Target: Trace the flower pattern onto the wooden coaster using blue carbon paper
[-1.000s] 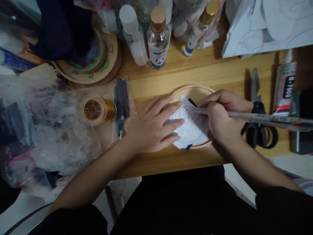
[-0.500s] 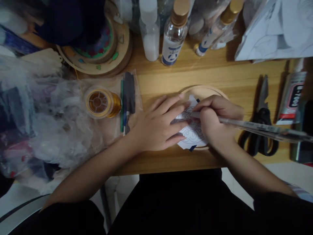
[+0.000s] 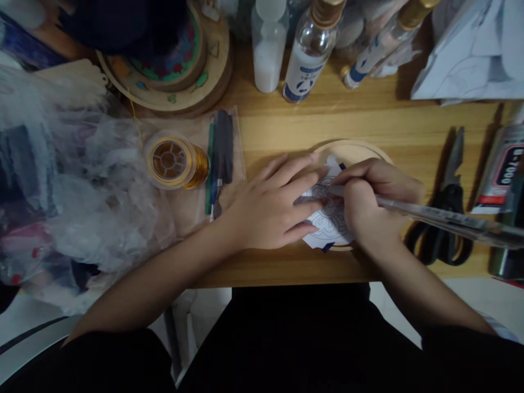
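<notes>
A white paper with a printed flower-like pattern (image 3: 327, 221) lies on a round wooden disc (image 3: 352, 153) near the table's front edge, a dark blue sheet peeking out beneath it. My left hand (image 3: 270, 204) presses flat on the paper's left side, fingers spread. My right hand (image 3: 368, 196) grips a long clear pen (image 3: 442, 218), whose tip touches the pattern near its upper middle. The pen's barrel sticks out to the right over the scissors.
Black-handled scissors (image 3: 446, 218) and a glue tube (image 3: 501, 169) lie at the right. A spool of gold wire (image 3: 174, 162) and bagged tools (image 3: 219, 158) sit left of my hands. Bottles (image 3: 309, 54), stacked wooden rounds (image 3: 180, 71), crumpled plastic bags (image 3: 82, 185) and papers (image 3: 470, 49) line the back.
My right hand slid the pen tip leftward across the pattern, closer to my left fingers. The camera view shifted a little, so everything sits further right and higher.
</notes>
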{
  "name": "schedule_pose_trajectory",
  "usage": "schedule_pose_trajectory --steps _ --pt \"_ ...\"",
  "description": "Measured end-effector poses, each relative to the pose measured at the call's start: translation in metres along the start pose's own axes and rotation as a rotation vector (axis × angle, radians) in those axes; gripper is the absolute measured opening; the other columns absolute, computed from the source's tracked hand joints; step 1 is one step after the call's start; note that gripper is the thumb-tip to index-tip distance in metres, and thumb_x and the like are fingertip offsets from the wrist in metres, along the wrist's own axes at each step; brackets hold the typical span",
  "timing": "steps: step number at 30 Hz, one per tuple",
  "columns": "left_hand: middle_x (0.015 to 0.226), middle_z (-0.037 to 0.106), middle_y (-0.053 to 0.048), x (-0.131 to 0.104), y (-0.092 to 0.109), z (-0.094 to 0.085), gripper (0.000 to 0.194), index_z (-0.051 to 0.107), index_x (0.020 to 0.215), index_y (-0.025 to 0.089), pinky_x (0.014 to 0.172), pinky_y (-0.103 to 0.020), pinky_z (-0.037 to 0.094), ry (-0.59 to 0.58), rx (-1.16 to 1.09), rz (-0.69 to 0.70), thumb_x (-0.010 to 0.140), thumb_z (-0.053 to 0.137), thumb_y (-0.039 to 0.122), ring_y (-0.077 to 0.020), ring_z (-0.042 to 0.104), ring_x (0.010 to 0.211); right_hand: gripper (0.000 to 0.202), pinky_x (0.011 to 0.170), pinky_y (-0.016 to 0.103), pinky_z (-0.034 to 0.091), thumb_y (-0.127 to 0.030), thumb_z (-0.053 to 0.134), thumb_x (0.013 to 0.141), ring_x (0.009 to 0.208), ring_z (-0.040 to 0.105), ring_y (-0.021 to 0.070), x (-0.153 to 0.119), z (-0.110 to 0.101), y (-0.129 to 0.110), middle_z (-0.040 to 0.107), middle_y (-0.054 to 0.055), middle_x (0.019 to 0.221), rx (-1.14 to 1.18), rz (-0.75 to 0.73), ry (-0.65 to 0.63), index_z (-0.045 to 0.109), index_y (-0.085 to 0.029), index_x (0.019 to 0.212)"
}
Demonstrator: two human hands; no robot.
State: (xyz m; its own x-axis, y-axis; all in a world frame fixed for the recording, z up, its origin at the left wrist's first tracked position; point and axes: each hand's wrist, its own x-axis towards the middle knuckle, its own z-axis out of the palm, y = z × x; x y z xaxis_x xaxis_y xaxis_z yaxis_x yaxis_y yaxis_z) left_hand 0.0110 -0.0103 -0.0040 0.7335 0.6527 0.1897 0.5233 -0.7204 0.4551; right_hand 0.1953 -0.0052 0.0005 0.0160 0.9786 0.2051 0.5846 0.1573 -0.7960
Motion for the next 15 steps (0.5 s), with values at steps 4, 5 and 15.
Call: schedule_pose_trajectory --steps 4,5,15 --pt "0.134 0.058 -0.013 -0.0001 -0.0005 0.0005 0.033 0.071 0.113 0.02 0.112 -0.056 0.034 -0.002 0.01 0.004 0.092 0.058 0.042 -0.037 0.04 0.139 0.02 0.051 0.026 0.042 -0.011 0.05 0.073 0.05 0.052 0.0116 0.0004 0.0002 0.0009 0.057 -0.005 0.054 -0.009 -0.013 -0.001 0.061 -0.024 0.061" --pt "0.134 0.058 -0.013 -0.0001 -0.0007 0.0006 0.033 0.071 0.112 0.02 0.112 -0.056 0.034 -0.001 0.011 0.005 0.092 0.058 0.042 -0.0369 0.04 0.139 0.02 0.051 0.026 0.042 -0.011 0.05 0.073 0.05 0.052 0.0113 0.0005 0.0005 0.0012 0.057 -0.005 0.054 -0.011 -0.013 0.001 0.061 -0.023 0.061" --pt "0.135 0.057 -0.014 0.0004 -0.0006 -0.0001 0.031 0.071 0.111 0.019 0.113 -0.056 0.033 -0.008 -0.014 0.001 0.093 0.057 0.04 -0.0379 0.039 0.14 0.019 0.05 0.025 0.041 -0.014 0.052 0.071 0.048 0.051 0.0106 0.0015 0.0019 0.0018 0.057 -0.005 0.051 0.024 0.012 0.0 0.063 -0.022 0.059"
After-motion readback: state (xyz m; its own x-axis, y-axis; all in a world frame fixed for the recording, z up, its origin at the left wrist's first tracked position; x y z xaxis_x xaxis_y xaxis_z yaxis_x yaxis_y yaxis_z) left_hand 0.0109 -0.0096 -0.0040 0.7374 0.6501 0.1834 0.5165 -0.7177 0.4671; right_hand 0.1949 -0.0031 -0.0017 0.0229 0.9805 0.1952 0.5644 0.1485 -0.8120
